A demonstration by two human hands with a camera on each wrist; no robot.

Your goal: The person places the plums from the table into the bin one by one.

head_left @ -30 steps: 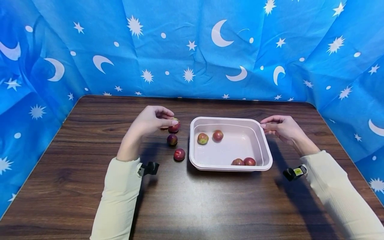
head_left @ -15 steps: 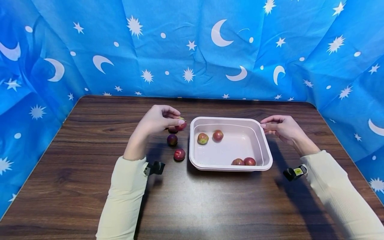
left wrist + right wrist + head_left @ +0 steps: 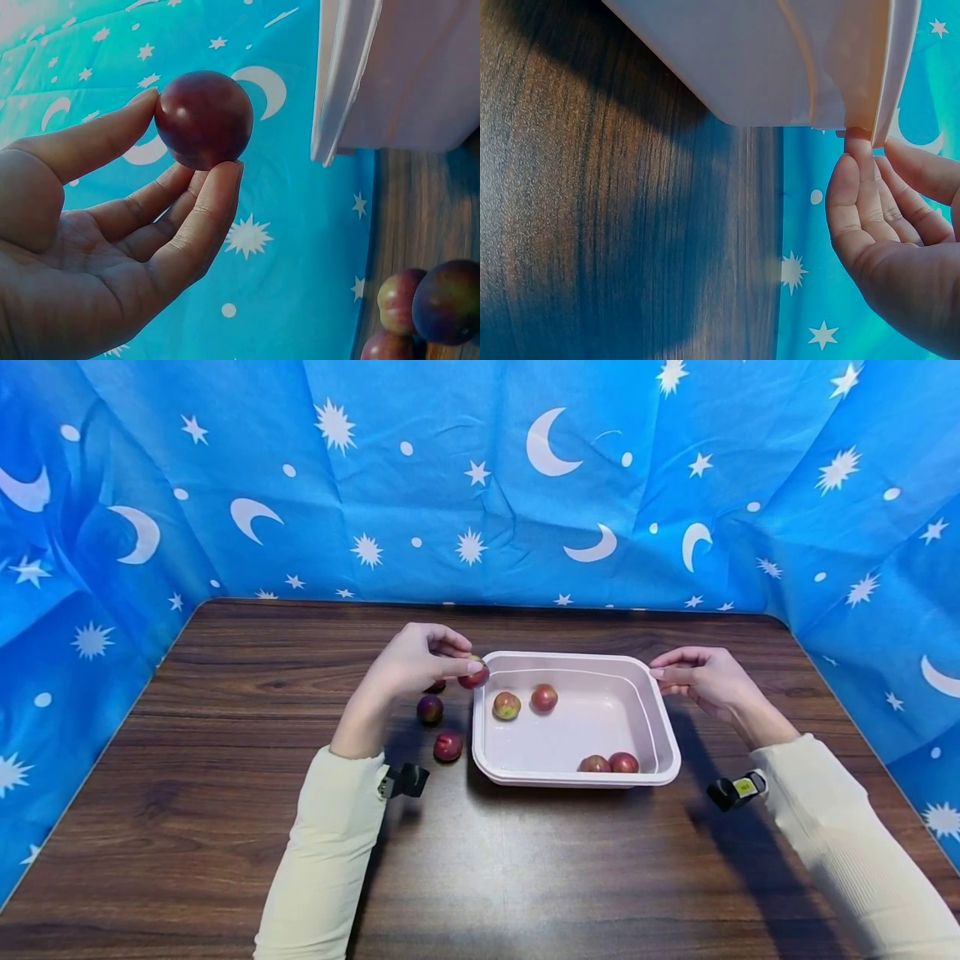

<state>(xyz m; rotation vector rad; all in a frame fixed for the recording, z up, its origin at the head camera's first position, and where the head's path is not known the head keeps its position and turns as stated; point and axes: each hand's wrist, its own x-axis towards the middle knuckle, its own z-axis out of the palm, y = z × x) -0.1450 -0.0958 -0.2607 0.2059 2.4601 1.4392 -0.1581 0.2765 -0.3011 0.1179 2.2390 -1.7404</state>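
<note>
Wooden table (image 3: pixel 225 793), round plum (image 3: pixel 474 676) fingers-held

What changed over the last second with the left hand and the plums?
The left hand, pinching a plum, lifted it off the table and carried it right, up to the pink tray's left rim. The right hand stayed holding the tray's right rim; four plums remain inside and three on the table.

Dark wood table (image 3: pixel 225 827) sitting front & centre. Blue moon-and-star cloth (image 3: pixel 465 485) hanging behind, wrapping left & right sides.
</note>
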